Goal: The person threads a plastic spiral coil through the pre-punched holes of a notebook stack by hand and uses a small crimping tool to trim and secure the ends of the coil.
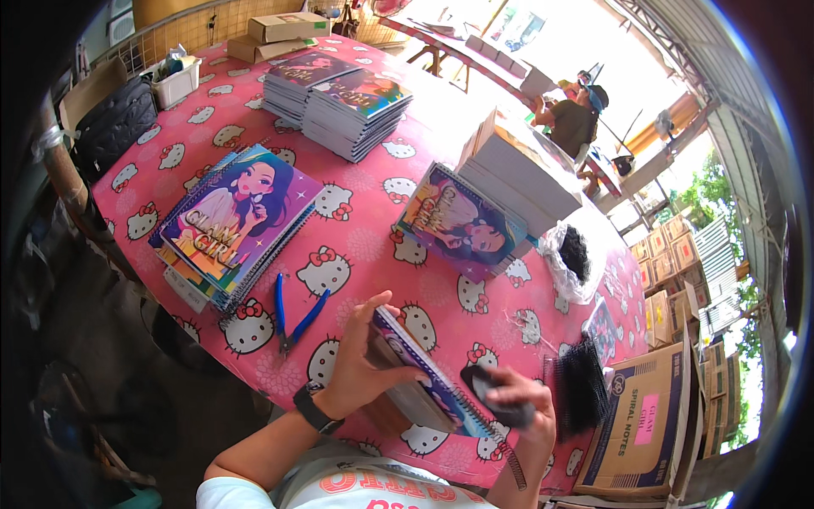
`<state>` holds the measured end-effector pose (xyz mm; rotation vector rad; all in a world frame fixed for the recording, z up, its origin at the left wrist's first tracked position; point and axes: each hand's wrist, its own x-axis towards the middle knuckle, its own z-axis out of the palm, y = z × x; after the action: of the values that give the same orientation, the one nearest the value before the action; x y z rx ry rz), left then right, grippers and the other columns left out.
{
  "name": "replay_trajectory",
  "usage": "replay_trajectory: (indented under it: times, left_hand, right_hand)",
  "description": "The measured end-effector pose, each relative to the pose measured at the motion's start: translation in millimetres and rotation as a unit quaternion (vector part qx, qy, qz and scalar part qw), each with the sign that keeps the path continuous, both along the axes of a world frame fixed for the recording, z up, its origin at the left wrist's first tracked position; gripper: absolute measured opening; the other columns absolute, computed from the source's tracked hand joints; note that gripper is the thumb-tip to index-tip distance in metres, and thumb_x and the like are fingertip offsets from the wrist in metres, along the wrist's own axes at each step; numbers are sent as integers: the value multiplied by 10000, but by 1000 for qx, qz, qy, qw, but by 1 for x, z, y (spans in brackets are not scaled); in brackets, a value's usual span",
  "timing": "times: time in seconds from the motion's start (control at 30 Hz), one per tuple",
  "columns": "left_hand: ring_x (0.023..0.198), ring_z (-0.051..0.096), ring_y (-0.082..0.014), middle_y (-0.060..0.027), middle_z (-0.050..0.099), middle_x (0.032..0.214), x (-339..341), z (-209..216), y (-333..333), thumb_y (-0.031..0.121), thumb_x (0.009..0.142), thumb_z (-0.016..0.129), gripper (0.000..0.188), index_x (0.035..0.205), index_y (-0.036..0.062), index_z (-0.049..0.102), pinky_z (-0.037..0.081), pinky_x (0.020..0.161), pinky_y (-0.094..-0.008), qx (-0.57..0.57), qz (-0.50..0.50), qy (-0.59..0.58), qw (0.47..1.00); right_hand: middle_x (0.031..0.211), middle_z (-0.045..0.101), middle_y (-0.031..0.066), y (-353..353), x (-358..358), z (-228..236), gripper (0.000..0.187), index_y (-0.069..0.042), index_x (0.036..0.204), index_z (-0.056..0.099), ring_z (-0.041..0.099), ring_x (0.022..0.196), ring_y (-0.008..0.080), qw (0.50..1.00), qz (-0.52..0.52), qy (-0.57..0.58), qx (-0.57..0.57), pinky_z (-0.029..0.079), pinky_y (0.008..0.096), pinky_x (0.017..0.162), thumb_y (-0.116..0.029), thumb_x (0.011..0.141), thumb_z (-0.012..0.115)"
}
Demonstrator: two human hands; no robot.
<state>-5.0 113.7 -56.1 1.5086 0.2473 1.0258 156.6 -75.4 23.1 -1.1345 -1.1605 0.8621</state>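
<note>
Holding a spiral notebook [424, 373] on edge at 6 o'clock, the left hand [360, 369] wraps its thick pages. The right hand [521, 403] squeezes a smooth black tool [496, 399]. At 4 o'clock, a clear bag [570, 254] holds black coils.

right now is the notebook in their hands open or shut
Shut: the notebook shows its cover, pages stacked under it, left hand pressing on top, right hand at the spiral edge.
</note>
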Motion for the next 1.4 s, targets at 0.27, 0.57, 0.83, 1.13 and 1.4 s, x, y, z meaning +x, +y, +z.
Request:
replay_trajectory:
  times: [0.27,0.57,0.83,1.13,1.4]
  left_hand:
    - [984,488,-148,-58,459,1102,22,3,-10,131,617,855,954,1409,82,327,445,841,-297,6,51,-11,999]
    - [787,427,-42,48,471,941,18,19,3,47,708,782,656,1307,65,513,365,695,-173,-180,-45,-7,983]
    - [780,444,-33,51,488,916,18,24,6,5,727,754,595,1279,68,543,372,683,-170,-196,-43,-12,980]
    - [774,450,-36,52,510,905,16,21,4,-3,766,716,535,1270,70,553,372,691,-179,-235,-73,-13,969]
    - [801,449,-38,46,496,904,16,24,4,-28,792,676,489,1259,60,560,383,727,-183,-243,-85,-36,966]
  right_hand:
    - [1150,586,245,6,22,1,509,5,1058,675,568,1036,318,999,17,30,-6,444,410,887,-423,783,666]
    - [1075,618,193,25,31,-14,565,67,1033,659,560,891,201,960,-115,-143,-211,432,302,780,-439,786,614]
    - [1176,567,268,60,24,4,542,113,1044,636,539,1097,341,870,-173,-380,-262,392,409,951,-374,808,609]
    - [1172,582,226,48,39,-4,508,31,1095,649,550,1067,280,983,-53,-103,-145,411,376,907,-391,814,617]
    - [1169,585,217,58,33,-14,494,14,1109,643,512,1124,265,996,40,63,-39,402,366,910,-398,836,629]
